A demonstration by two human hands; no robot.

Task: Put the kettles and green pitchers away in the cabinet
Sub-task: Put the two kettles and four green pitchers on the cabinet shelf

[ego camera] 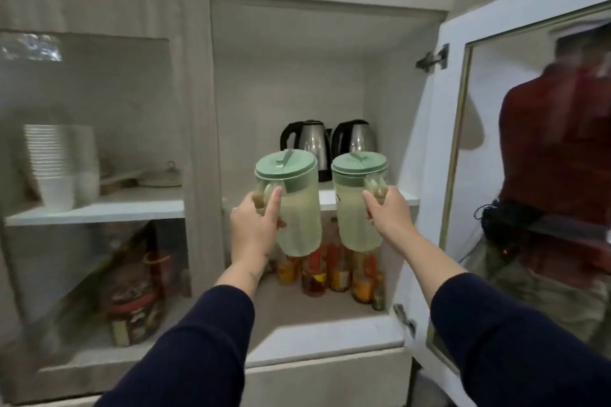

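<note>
Behind pitchers [299,205] gripped by left hand [253,228] and right hand [390,213], half-hidden kettles [312,142].

Your left pitcher [295,205] and right pitcher [356,208] are both pale translucent green with solid mint-green lids. Your sleeves [195,340] are dark navy. Behind the pitchers, the two kettles [312,142] are shiny silver steel with black handles. The shelf [99,208] is white, and the cabinet walls are a light grey. Below, the bottles [334,271] show orange and amber with red labels. The stacked bowls [53,162] at left are white.
</note>
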